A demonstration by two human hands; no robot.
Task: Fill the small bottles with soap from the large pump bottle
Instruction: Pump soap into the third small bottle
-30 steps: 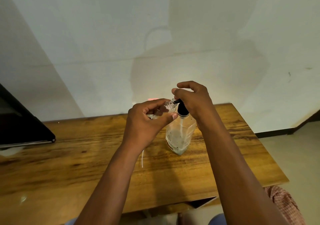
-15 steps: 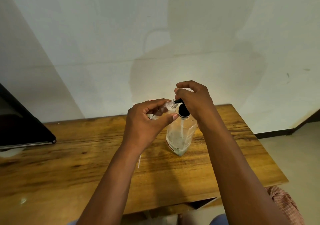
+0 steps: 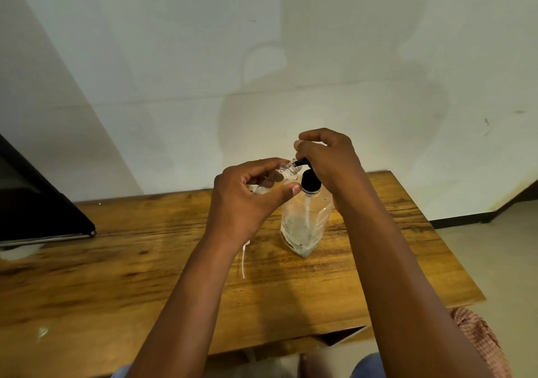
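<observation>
The large pump bottle stands upright on the wooden counter, a clear bottle with a black pump head and a little cloudy soap pooled in its bottom; a pale dip tube runs down its middle. The right hand sits on top of the pump, fingers curled around it, with the black spout poking out from under the fingers toward the left. The left hand is just left of the pump bottle's neck and grips a small clear bottle, fingers and thumb wrapped round it. That small bottle is tilted, its open mouth held right up at the tip of the spout; whether the two touch is too fine to tell. How much soap is in the small bottle cannot be made out behind the fingers.

Left of the pump bottle, near the left wrist, a thin white tube lies on the counter. Far to the left of the bottle, a dark flat object rests at the counter's edge. Behind the bottle rises a plain pale wall.
</observation>
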